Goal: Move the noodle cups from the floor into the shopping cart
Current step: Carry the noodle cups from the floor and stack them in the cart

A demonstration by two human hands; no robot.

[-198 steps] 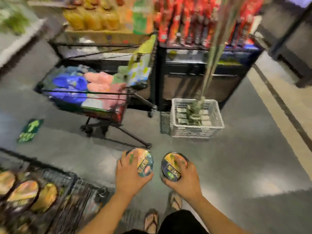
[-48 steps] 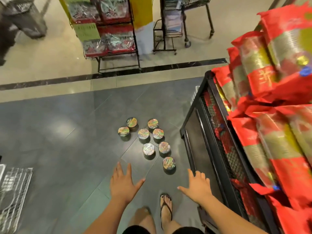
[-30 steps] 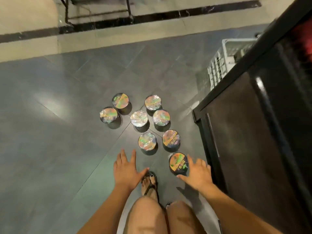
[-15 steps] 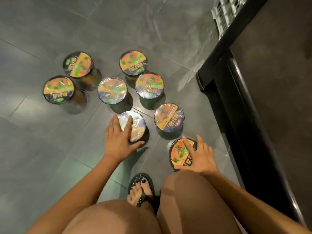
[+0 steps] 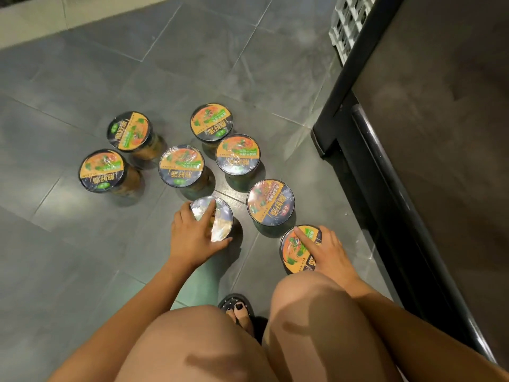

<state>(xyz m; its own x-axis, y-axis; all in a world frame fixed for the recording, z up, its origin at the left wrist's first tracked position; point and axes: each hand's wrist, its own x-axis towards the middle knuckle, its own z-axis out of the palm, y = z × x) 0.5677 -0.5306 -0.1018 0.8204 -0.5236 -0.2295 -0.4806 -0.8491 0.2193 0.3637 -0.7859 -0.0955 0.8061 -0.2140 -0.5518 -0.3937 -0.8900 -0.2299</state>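
You are crouched down, with your knees low in view and one sandal between them. Your right hand wraps round the nearest cup, one finger flat on its lid. Your left hand grips the shiny-lid cup close by. Both cups stand on the grey floor. Six more noodle cups stand past them, near a black stand and a white crate.
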